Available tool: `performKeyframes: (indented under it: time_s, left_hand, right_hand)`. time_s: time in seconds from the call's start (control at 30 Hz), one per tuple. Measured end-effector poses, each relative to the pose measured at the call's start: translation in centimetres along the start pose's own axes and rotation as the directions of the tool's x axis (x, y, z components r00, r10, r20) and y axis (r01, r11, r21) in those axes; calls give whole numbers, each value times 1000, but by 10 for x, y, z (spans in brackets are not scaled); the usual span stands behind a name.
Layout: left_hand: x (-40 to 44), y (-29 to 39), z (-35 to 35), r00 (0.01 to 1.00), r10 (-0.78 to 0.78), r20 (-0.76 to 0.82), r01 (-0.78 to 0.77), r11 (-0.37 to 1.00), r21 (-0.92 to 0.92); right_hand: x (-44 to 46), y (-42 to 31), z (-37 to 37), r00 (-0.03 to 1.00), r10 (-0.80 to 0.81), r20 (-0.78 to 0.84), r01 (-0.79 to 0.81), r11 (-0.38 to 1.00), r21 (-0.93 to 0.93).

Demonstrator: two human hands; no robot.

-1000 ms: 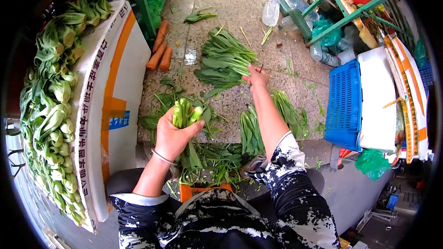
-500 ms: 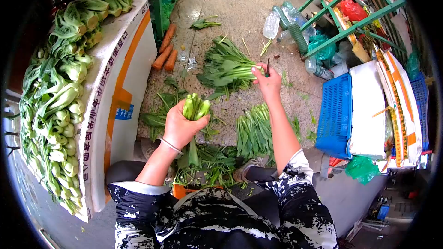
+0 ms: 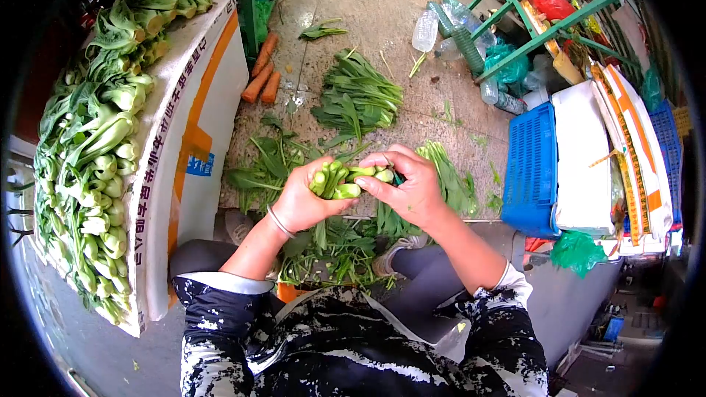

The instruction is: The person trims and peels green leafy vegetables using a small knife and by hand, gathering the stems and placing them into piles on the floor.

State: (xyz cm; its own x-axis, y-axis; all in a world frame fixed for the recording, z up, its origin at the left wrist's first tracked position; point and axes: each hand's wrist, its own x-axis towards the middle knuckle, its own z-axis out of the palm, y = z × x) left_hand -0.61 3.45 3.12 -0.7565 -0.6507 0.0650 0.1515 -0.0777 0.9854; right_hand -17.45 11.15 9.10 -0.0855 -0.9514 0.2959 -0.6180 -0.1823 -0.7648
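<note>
My left hand point(image 3: 303, 195) is closed around a bunch of leafy green stalks point(image 3: 334, 180), cut ends up, leaves hanging below. Against that bunch, my right hand point(image 3: 408, 187) pinches another pale green stalk point(image 3: 384, 175) between thumb and fingers. A small dark knife point(image 3: 398, 177), mostly hidden by the fingers, also sits in my right hand. Beyond both hands lies a pile of long leafy greens point(image 3: 360, 95). A second row of greens point(image 3: 450, 173) is partly covered by my right hand. Loose leaves point(image 3: 265, 165) are scattered left of my left hand.
On the left, a white foam box point(image 3: 195, 103) carries heaped bok choy point(image 3: 103, 176). Several carrots point(image 3: 261, 77) lie beside it. A blue crate point(image 3: 531, 169), plastic bottles point(image 3: 425, 31) and a green metal frame point(image 3: 555, 29) stand on the right. Trimmings point(image 3: 338, 254) lie between the feet.
My right hand has come back from the far pile to my left hand, bringing a stalk against the held bunch. My left hand has shifted slightly right and stays closed.
</note>
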Motion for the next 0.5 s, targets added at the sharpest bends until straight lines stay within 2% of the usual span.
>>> performKeyframes:
  time_s: [0.07, 0.1, 0.13, 0.17, 0.2, 0.27, 0.33, 0.37, 0.5]
  left_hand:
    - [-3, 2, -3, 996, -85, -4, 85, 996, 14]
    - [-3, 7, 1, 998, -35, -60, 30, 996, -78]
    - [-3, 10, -1, 997, -37, -64, 32, 997, -66]
    - [-3, 12, -4, 995, -22, -97, 18, 999, -34]
    - [-3, 15, -7, 992, -8, -125, 8, 1000, -2]
    - [-1, 25, -8, 988, -26, -150, 26, 1000, -3]
    - [0, 27, -11, 980, -31, -195, 52, 993, 104]
    - [1, 23, -12, 976, -6, -220, 40, 988, 150]
    - [3, 18, -11, 972, -4, -237, 54, 978, 204]
  right_hand:
    - [1, -13, -2, 998, 56, 19, -55, 998, -27]
    - [1, -11, -2, 1000, -27, 15, 28, 999, -24]
    - [1, -10, 0, 999, -33, 11, 33, 999, -13]
    - [-2, -10, 4, 993, 119, 16, -118, 944, 307]
    - [-5, -10, 7, 963, 261, 69, -251, 767, 590]
    - [-5, -11, 0, 952, 285, 110, -297, 781, 549]
    - [-4, -11, -10, 921, 339, 193, -390, 813, 432]
    - [-6, -8, -8, 944, 275, 183, -329, 830, 451]
    - [-10, -3, -11, 940, 240, 244, -331, 821, 466]
